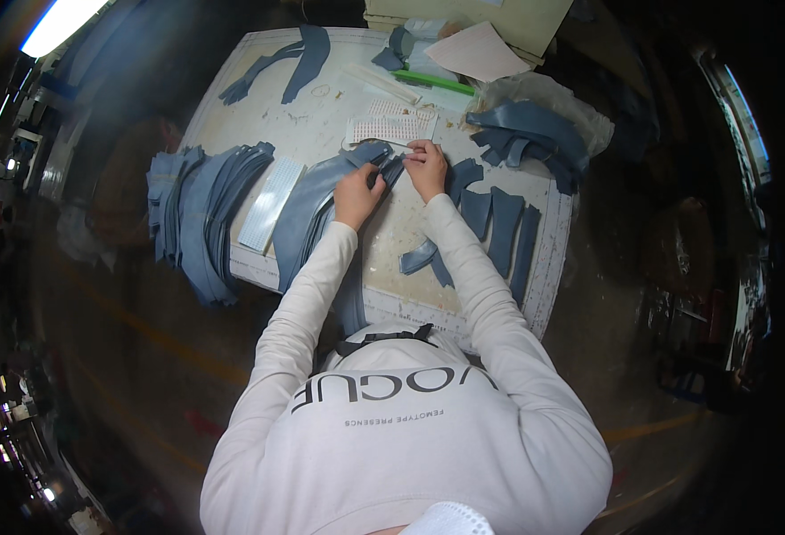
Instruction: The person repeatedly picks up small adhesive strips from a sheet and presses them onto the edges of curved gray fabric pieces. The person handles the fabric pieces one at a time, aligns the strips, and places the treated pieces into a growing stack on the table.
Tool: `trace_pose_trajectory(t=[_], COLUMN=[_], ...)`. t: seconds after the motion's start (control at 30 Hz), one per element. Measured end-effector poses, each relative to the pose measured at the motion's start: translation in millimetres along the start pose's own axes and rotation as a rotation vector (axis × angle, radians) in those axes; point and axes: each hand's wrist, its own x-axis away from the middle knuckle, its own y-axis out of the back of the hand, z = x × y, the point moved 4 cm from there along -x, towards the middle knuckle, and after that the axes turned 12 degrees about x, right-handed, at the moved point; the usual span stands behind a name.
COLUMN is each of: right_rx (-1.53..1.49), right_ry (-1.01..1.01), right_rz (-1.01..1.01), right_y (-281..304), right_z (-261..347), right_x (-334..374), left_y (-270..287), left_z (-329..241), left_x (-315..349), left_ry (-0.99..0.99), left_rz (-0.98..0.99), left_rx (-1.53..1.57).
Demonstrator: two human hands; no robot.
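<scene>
Possibly, the layered blue panels (308, 212) skew if the left hand (359, 198) drags them. Its fingers and the right hand's (427, 169): apart or clamped, we cannot tell.

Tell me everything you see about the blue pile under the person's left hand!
The blue pile is layered from long, curved pieces that look smooth and slightly shiny, maybe leather. It slants across the pale table from its far end toward the near edge, right of a pale striped strip. The left hand rests near its far end; I can't tell whether the right hand touches it.
</scene>
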Motion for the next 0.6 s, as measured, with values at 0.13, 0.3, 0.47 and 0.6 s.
trace_pose_trajectory(t=[0.13, 0.3, 0.47, 0.6], right_rx=[-0.038, -0.026, -0.003, -0.004], right_ry=[0.001, 0.037, 0.050, 0.087], right_rz=[0.135, 0.207, 0.202, 0.144], right_y=[-7, -14, -13, -13], right_z=[7, 16, 21, 25], right_x=[-2, 3, 14, 18], left_y=[6, 8, 0, -4], left_z=[-1, -1, 8, 6], left_x=[0, 1, 2, 7], left_ry=[0.072, 0.013, 0.042, 0.024], left_rz=[-0.076, -0.122, 0.022, 0.056], left_rx=[0.111, 0.139, 0.011, -0.067])
